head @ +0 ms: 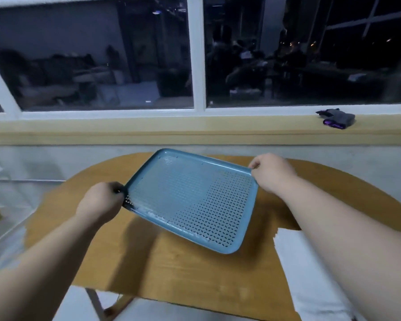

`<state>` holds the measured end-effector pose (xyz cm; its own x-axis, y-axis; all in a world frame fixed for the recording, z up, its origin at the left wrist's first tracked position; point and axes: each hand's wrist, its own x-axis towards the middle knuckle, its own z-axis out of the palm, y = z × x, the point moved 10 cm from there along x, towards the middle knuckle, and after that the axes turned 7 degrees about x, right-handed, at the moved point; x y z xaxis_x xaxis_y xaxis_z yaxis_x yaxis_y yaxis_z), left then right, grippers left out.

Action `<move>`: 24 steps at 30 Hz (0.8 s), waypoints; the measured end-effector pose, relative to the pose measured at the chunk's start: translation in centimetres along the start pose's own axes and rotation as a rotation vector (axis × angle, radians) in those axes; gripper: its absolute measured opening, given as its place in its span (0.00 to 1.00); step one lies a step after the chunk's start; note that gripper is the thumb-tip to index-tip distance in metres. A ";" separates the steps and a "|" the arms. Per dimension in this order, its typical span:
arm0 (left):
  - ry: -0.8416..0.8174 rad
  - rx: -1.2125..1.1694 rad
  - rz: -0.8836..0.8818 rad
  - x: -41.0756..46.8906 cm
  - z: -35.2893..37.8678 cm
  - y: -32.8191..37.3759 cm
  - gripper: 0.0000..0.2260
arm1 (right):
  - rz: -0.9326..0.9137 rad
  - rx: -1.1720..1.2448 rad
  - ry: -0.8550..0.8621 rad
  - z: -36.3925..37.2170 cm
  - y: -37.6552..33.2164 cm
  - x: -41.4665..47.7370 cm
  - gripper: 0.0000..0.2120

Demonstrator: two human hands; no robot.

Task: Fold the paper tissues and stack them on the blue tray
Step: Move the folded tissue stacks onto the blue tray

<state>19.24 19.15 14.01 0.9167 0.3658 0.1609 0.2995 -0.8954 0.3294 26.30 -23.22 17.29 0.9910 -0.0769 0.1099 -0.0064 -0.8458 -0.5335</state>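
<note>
The left hand (pixel 101 200) grips the blue tray (pixel 250 218) at its near-left corner and the right hand (pixel 270 173) pinches the far-right rim, holding it tilted above the wooden surface (pixel 171 269). Such corner holds could slip. The right forearm could sweep the white paper tissues (pixel 299 262) off the edge.

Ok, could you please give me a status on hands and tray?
Left hand and right hand each grip a corner of the blue tray. Tray bare, seemingly raised above the table. White paper at table's right edge, nothing blocking.
</note>
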 end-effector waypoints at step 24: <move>-0.208 -0.030 -0.006 -11.1 8.1 -9.3 0.07 | 0.146 -0.295 -0.165 13.5 1.2 -4.6 0.23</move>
<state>8.42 21.40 1.67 0.9506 0.3085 -0.0356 0.3004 -0.8842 0.3578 23.57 -16.71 4.82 0.9848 -0.1422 -0.0994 -0.1640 -0.9499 -0.2660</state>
